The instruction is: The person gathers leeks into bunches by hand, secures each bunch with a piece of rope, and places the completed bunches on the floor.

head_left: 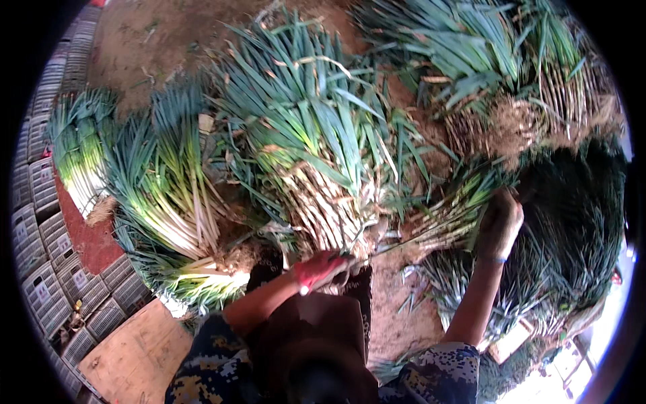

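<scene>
The central leek heap is lying over the earthen floor, root end facing the person, presumably for easy reach, while the left hand is resting at its near edge and the right hand beside a smaller leek bunch, either grip's state being impossible to tell.

1 head-mtd fisheye cam (L of 2) looks down, near L hand & R hand.

Leek leaves matt; crates plastic; board matt wood; sleeve cloth.
</scene>
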A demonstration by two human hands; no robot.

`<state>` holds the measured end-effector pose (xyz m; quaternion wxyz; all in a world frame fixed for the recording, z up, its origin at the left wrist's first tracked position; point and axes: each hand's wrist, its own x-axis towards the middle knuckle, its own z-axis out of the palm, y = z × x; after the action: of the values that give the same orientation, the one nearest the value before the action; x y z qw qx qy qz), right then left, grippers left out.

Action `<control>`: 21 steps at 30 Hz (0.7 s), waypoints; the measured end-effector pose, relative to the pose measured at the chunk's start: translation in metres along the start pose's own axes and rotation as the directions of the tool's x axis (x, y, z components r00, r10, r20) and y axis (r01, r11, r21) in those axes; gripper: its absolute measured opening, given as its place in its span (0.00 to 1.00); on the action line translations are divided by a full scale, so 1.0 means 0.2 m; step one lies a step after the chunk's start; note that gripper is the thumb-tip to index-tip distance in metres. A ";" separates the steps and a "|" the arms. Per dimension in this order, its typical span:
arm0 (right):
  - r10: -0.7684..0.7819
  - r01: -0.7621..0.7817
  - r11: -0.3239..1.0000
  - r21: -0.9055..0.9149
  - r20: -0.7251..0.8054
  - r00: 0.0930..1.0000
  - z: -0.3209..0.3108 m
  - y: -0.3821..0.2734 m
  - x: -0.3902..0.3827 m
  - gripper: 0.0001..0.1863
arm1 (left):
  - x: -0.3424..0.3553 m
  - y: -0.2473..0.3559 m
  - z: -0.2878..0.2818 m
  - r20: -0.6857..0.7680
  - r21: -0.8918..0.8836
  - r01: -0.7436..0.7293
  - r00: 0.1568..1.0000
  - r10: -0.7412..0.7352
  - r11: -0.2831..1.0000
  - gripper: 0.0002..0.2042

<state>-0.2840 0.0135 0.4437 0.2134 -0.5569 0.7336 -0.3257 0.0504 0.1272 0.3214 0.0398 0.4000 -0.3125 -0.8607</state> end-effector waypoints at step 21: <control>-0.278 0.338 0.937 -0.089 0.393 0.876 2.10 -0.34 0.22 0.13 | -0.70 0.36 -1.25 -0.773 -0.498 -0.620 0.635 0.014 0.607 0.11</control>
<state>0.0332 -0.1407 0.2013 0.2509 -0.7334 0.6040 -0.1853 0.3093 -0.0130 0.3343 0.4785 0.5749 0.0261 -0.6632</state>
